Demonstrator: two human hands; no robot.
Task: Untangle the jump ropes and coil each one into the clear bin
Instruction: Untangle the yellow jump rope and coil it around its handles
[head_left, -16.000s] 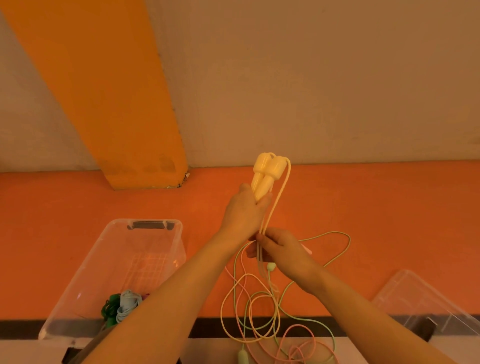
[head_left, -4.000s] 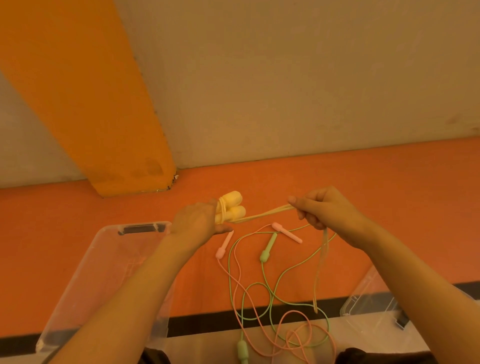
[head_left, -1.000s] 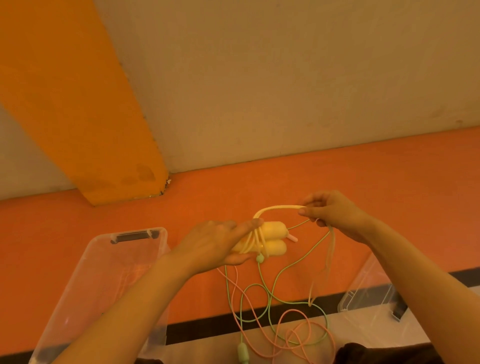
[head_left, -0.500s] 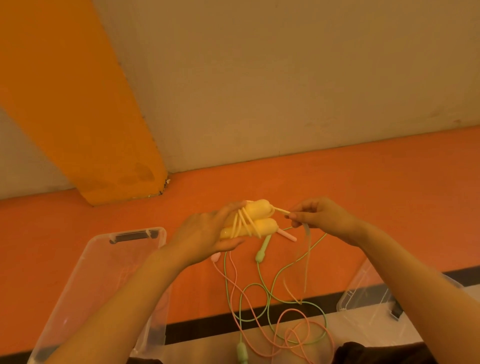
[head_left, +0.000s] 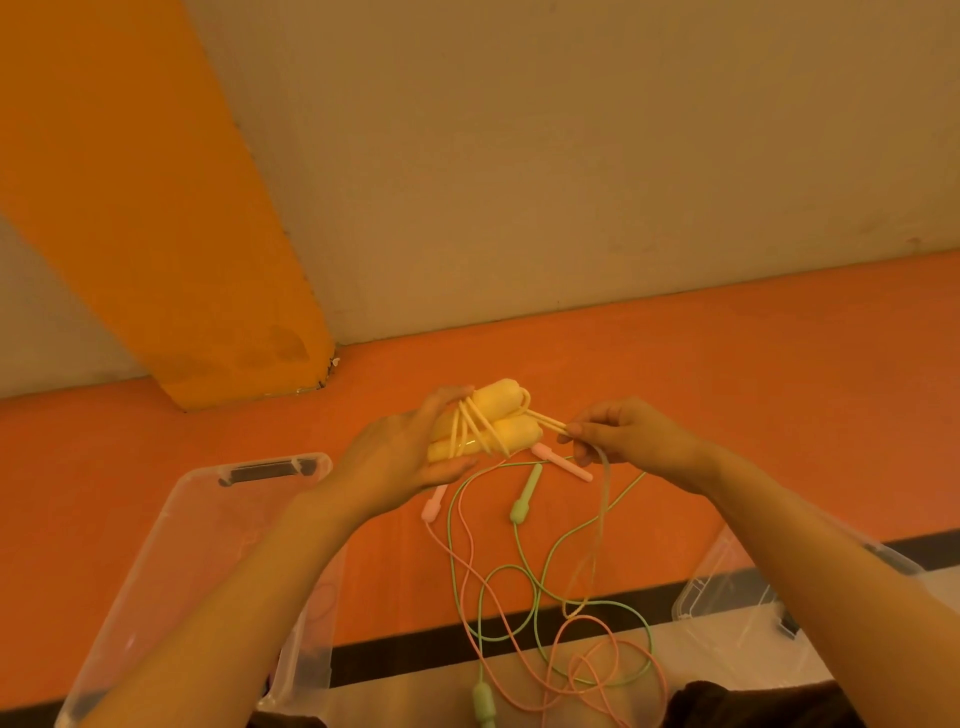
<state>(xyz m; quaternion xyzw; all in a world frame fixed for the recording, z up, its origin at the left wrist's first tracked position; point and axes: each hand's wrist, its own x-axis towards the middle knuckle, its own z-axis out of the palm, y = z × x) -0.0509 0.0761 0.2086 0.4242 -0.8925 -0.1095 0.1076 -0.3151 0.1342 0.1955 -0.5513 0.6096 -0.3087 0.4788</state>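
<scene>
While hand-held, yellow rope (head_left: 485, 428) half-wrapped.

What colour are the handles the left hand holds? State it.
Pale yellow handles, wrapped in matching cord, in the left hand; head view.

bin (head_left: 171, 561): clear glossy plastic | yellow handles (head_left: 498, 423): matt foam | floor (head_left: 779, 395): matt

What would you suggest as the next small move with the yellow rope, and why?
Probably one more wrap: the left hand holds the yellow handles already bound by several turns, while the right hand pinches the yellow cord, whose tail hangs loose below.
</scene>
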